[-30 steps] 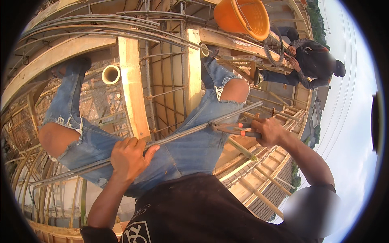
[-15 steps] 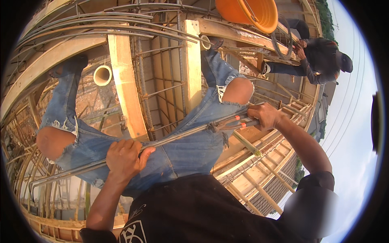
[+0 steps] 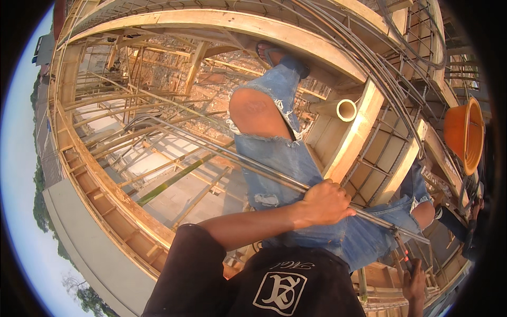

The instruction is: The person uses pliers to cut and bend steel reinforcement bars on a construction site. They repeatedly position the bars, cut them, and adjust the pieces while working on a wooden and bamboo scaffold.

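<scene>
A thin bundle of steel rods (image 3: 269, 177) crosses my lap in my torn blue jeans (image 3: 290, 164), running from the far left to the near right. My left hand (image 3: 327, 205) is closed round the rods near their middle. At their right end, the jaws of a pair of pincers (image 3: 402, 248) with dark handles and red marks meet the rods. My right hand (image 3: 414, 282) is wrapped round the pincers' handles, low at the right. Whether the jaws bite a rod is too small to tell.
Wooden formwork (image 3: 364, 127) and rebar cages surround my legs, with a cream plastic pipe (image 3: 323, 108) between boards. More loose rods (image 3: 393, 98) lie beyond. An orange bucket (image 3: 457, 132) stands at the right, near a partly visible co-worker. Poles and ground show below, at the left.
The whole view has swung left, so the rods' far ends show and my right hand sits near the right rim. My left hand still grips the rods; my right hand still holds the pincers.
</scene>
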`<state>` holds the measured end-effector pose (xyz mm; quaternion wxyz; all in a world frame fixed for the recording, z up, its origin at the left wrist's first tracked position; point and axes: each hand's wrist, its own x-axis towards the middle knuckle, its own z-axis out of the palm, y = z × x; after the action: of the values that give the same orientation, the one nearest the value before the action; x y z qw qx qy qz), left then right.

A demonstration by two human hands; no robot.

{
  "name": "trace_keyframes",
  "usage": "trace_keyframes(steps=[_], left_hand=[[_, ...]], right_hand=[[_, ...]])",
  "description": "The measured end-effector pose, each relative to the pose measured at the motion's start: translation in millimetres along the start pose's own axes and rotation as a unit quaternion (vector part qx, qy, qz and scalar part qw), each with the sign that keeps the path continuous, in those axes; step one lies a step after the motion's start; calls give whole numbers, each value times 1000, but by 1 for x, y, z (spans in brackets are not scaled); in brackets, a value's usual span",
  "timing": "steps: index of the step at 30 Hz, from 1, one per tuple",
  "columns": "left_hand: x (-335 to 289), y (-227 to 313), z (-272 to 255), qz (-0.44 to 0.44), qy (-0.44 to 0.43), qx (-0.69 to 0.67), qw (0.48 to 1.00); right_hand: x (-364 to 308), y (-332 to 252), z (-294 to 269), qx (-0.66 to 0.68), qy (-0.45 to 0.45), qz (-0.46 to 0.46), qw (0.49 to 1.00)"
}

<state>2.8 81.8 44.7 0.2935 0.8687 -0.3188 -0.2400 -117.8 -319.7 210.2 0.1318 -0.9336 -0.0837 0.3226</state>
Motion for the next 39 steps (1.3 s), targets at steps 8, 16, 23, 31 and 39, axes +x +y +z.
trace_keyframes(steps=[8, 16, 23, 31, 39], left_hand=[[8, 5, -5, -2, 92, -7, 996], [10, 7, -13, -19, 27, -18, 999], [11, 5, -10, -25, 35, -16, 999], [10, 5, -7, -22, 53, -20, 998], [9, 5, -7, -12, 66, -2, 998]], right_hand=[[28, -46, -28, 517, -303, 369, 710], [38, -49, -38, 456, -377, 416, 691], [42, -92, -63, -180, -166, 207, 947], [47, -78, -59, -388, -130, 88, 908], [67, -77, -76, 132, -361, 312, 869]])
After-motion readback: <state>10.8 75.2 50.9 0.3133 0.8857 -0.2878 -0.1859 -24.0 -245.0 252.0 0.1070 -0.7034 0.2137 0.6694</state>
